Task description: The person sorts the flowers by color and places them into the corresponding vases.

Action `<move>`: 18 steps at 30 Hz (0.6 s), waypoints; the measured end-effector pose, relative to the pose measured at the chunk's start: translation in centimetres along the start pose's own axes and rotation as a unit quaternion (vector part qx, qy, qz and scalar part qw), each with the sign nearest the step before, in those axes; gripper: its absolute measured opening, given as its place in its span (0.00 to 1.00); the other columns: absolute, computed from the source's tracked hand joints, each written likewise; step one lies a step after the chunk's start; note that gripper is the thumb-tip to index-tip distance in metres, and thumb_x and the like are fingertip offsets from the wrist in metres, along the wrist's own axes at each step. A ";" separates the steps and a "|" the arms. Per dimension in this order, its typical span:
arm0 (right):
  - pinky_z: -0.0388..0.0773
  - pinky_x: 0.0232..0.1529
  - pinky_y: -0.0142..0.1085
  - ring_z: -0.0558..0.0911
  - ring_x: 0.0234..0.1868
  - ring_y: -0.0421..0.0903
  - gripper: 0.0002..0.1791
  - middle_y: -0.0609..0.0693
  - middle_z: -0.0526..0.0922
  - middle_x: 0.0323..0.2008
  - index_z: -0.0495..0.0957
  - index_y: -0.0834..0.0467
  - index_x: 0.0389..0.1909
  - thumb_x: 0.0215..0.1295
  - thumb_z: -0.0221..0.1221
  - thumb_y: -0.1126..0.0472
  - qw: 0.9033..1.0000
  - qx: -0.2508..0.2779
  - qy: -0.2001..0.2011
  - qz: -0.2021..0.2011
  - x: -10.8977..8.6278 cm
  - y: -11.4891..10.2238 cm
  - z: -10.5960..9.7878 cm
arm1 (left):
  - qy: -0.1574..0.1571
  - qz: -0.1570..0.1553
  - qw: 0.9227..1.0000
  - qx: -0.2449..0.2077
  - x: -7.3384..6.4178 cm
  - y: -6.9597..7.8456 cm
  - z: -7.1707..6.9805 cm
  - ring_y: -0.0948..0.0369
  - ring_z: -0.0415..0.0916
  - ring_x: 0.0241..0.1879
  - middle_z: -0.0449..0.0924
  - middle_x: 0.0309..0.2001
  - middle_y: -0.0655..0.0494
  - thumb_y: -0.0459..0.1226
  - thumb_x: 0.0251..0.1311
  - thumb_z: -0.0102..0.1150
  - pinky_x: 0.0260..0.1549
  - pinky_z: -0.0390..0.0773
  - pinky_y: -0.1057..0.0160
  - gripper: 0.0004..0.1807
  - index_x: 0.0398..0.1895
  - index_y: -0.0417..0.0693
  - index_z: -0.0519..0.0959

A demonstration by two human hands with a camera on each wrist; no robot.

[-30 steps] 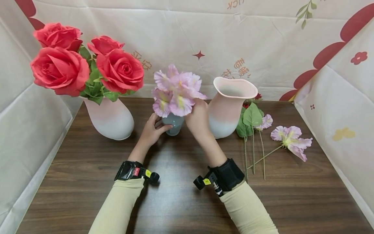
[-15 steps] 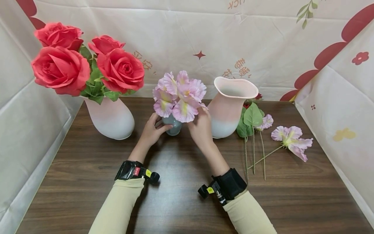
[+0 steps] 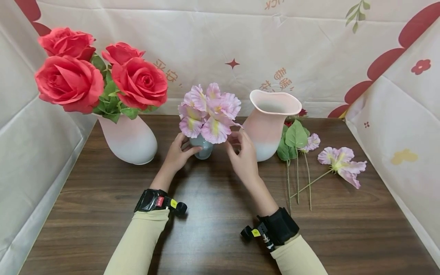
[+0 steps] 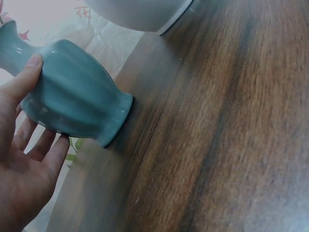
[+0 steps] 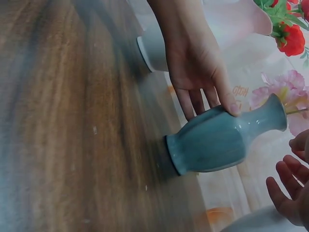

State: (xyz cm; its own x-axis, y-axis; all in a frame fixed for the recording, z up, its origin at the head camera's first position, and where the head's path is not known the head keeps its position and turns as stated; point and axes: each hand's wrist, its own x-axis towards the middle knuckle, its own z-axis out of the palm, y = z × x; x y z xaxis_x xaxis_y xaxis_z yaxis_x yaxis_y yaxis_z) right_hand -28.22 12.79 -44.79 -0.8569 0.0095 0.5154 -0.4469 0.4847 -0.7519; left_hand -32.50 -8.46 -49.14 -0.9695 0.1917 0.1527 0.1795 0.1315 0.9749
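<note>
A small blue-green glazed vase (image 3: 203, 148) stands upright on the table, pink-lilac iris-like flowers (image 3: 210, 110) spreading over its mouth. My left hand (image 3: 177, 154) holds its body from the left side. Thumb and fingers wrap around the vase (image 4: 72, 89) in the left wrist view. Just right of the blossoms is my right hand (image 3: 243, 156), fingers loosely bent beside the outer petals. Nothing shows between the fingers of that hand (image 5: 292, 193) in the right wrist view. There, a stem (image 5: 297, 111) reaches toward the vase's mouth.
A pink-white vase (image 3: 128, 139) with large red roses (image 3: 141, 82) stands left. Another pink-white vase (image 3: 266, 130), wavy-rimmed, stands close behind my right hand. Right of it lie a pink flower (image 3: 343, 164), another pink bloom (image 3: 311, 143), green leaves (image 3: 296, 135) and thin stems.
My right hand has let go near the pink flowers and drawn back right and toward me. The blossoms sit lower and slightly further right. My left hand has kept its hold on the small vase.
</note>
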 end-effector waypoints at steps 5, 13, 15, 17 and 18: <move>0.84 0.46 0.45 0.83 0.44 0.50 0.08 0.56 0.83 0.42 0.81 0.62 0.45 0.67 0.60 0.66 1.000 -0.003 -0.010 0.022 -1.2 0.4 -1.2 | -0.008 -0.007 1.000 0.005 -0.8 2.0 0.0 0.42 0.61 0.72 0.62 0.70 0.37 0.29 0.62 0.64 0.72 0.64 0.44 0.37 0.73 0.36 0.60; 0.84 0.44 0.30 0.83 0.40 0.40 0.06 0.53 0.86 0.41 0.83 0.61 0.43 0.66 0.63 0.66 0.999 -0.016 -0.002 0.034 -2.8 1.3 -4.0 | -0.006 0.001 1.000 0.003 -0.5 1.3 -0.1 0.42 0.61 0.73 0.61 0.70 0.37 0.29 0.62 0.64 0.72 0.64 0.43 0.37 0.73 0.36 0.60; 0.82 0.42 0.25 0.82 0.39 0.36 0.06 0.54 0.86 0.41 0.84 0.61 0.42 0.66 0.63 0.66 0.999 -0.019 0.004 0.034 -3.2 1.7 -4.9 | -0.005 0.005 1.000 0.001 -0.2 0.5 0.0 0.43 0.61 0.73 0.62 0.71 0.38 0.30 0.62 0.65 0.72 0.64 0.44 0.38 0.73 0.39 0.60; 0.80 0.40 0.20 0.81 0.37 0.32 0.06 0.55 0.87 0.41 0.84 0.62 0.42 0.65 0.63 0.67 0.999 -0.025 0.011 0.038 -3.6 2.1 -5.9 | -0.003 0.008 1.000 0.000 0.0 -0.2 0.0 0.44 0.62 0.72 0.62 0.70 0.40 0.31 0.62 0.66 0.72 0.65 0.45 0.38 0.73 0.41 0.60; 0.78 0.40 0.18 0.80 0.36 0.31 0.06 0.56 0.87 0.40 0.84 0.62 0.41 0.65 0.63 0.68 0.999 -0.029 0.015 0.042 -3.8 2.3 -6.4 | -0.002 0.010 1.000 0.000 0.1 -0.3 0.0 0.44 0.62 0.72 0.63 0.70 0.41 0.32 0.62 0.66 0.72 0.65 0.45 0.38 0.73 0.42 0.61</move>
State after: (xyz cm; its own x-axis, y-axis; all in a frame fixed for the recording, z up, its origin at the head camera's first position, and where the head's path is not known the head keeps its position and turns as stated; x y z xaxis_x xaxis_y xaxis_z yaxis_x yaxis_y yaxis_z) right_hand -24.33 19.50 -45.87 -0.8822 0.0788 0.4643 -0.3573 0.5301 -0.7690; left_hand -32.61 -8.52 -49.40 -0.9649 0.1991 0.1715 0.1991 0.1279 0.9716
